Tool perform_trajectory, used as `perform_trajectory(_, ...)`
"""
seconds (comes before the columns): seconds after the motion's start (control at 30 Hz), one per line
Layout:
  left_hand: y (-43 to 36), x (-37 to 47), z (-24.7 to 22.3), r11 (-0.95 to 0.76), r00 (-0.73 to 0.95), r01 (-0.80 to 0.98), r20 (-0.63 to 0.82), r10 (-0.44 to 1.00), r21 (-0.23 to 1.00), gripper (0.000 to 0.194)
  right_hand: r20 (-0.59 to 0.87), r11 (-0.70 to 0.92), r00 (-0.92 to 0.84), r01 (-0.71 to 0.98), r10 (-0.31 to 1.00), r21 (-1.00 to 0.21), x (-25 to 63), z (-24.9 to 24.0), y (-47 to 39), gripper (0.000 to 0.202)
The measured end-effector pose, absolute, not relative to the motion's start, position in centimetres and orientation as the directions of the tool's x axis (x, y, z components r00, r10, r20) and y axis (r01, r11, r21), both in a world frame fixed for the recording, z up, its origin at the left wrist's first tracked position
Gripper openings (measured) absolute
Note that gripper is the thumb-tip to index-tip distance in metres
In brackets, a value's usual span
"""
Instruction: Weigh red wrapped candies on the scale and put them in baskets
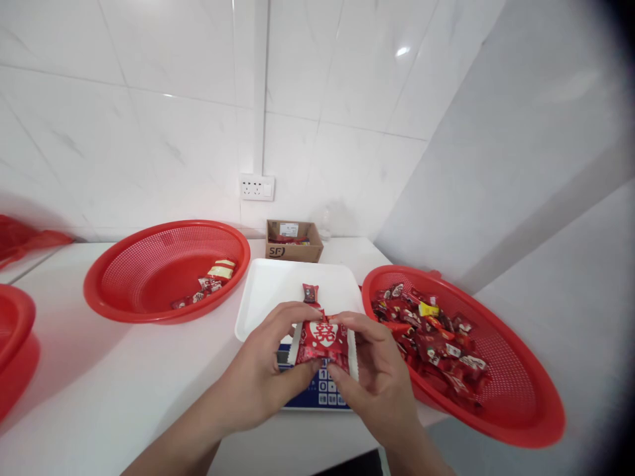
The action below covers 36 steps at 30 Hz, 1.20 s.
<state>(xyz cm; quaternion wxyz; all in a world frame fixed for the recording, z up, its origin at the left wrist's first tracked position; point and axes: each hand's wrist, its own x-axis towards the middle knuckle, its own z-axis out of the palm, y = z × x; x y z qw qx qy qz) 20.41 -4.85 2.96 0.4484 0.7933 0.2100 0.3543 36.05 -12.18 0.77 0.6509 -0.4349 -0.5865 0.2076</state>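
Note:
Both hands hold one red candy packet (325, 340) with white crimped edges and a printed symbol. My left hand (265, 373) grips its left side between thumb and fingers, and my right hand (377, 370) grips the right side the same way. The packet is held over the front of a white scale (258, 284) with a blue keypad (302, 398). Just beyond my fingertips a small red wrapped candy (310, 293) lies on the scale's tray.
At right, a red basket (538, 377) holds many wrapped candies. Another red basket (133, 271) at left contains several packets. Behind the scale stands a cardboard box (302, 253) with packets inside. Part of a red basket (17, 317) shows at the left edge.

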Motion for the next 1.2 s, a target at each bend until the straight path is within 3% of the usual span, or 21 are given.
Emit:
perform_trajectory(0.17, -4.7, 20.0, 3.2, -0.682, 0.677, 0.084, 0.461, 0.574, 0.726, 0.032, 0.652, 0.576, 0.217, 0.324, 0.726, -0.75, 36.2, 0.4, -12.3, 0.051)
perform_trajectory(0.33, -3.1, 20.0, 2.3, -0.703, 0.699, 0.256, 0.375, 0.609, 0.664, 0.032, 0.392, 0.286, 0.16, 0.45, 0.906, -0.846, 37.2, -0.1, -11.7, 0.045)
perform_trajectory(0.4, -1.9, 20.1, 1.3, -0.709, 0.668, 0.358, 0.365, 0.649, 0.607, 0.031, 0.332, 0.19, 0.156, 0.57, 0.93, -0.799, 38.3, -0.4, -11.2, 0.045)
perform_trajectory(0.57, 0.5, 20.5, -1.0, -0.708, 0.632, 0.589, 0.324, 0.704, 0.389, 0.04, 0.4, 0.024, 0.277, 0.797, 0.874, -0.603, 41.6, -1.9, -9.6, 0.033)
perform_trajectory(0.7, 0.6, 20.7, -1.1, -0.712, 0.661, 0.6, 0.277, 0.698, 0.364, 0.037, 0.217, -0.087, 0.226, 0.856, 0.95, -0.51, 42.6, -2.5, -8.6, 0.033)
perform_trajectory(0.83, 0.5, 21.0, -1.1, -0.734, 0.699, 0.552, 0.26, 0.666, 0.395, 0.028, 0.169, -0.071, 0.176, 0.867, 0.97, -0.493, 42.4, -2.7, -7.5, 0.032)
perform_trajectory(1.03, 1.1, 21.3, -2.4, -0.754, 0.736, 0.44, 0.286, 0.614, 0.488, 0.042, 0.207, 0.021, 0.1, 0.859, 0.973, -0.512, 41.8, -2.6, -6.2, 0.043)
perform_trajectory(1.2, 1.3, 21.8, -2.8, -0.82, 0.788, 0.409, 0.299, 0.539, 0.4, 0.052, 0.251, 0.124, 0.004, 0.86, 0.968, -0.494, 40.6, -2.6, -6.2, 0.042)
